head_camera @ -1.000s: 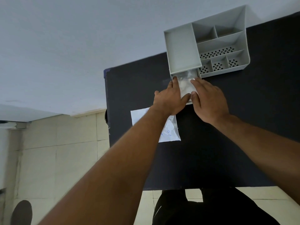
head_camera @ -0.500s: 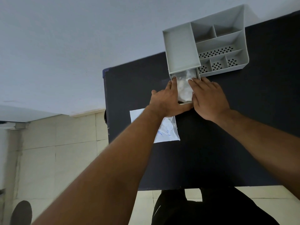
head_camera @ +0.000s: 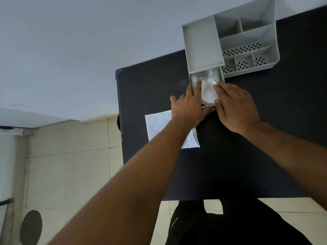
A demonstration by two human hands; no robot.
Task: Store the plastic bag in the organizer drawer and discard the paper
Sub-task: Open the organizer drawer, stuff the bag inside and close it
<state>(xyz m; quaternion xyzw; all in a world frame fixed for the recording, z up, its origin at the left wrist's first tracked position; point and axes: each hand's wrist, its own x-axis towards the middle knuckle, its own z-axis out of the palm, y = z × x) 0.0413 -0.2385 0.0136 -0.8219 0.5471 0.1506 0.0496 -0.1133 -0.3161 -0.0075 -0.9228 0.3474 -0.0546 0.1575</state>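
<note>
A grey organizer (head_camera: 247,43) stands at the far side of the dark table (head_camera: 256,156). Its drawer (head_camera: 222,75) is pulled out toward me, and a crumpled clear plastic bag (head_camera: 207,89) lies inside it. My left hand (head_camera: 189,108) rests on the drawer's left side, fingers flat on the bag and thumb at the front edge. My right hand (head_camera: 235,106) lies on the drawer's right side, fingertips pressing on the bag. A white sheet of paper (head_camera: 159,126) lies flat on the table under my left wrist, partly hidden by the arm.
The table's left edge (head_camera: 120,121) drops to a tiled floor (head_camera: 70,165). A pale wall rises behind the table. A dark round object (head_camera: 31,227) sits on the floor at the lower left. My dark-clothed legs (head_camera: 221,225) show below the table's near edge.
Both hands have shifted a little forward with the drawer, which now shows less of its length outside the organizer. The bag sits lower and flatter in the drawer.
</note>
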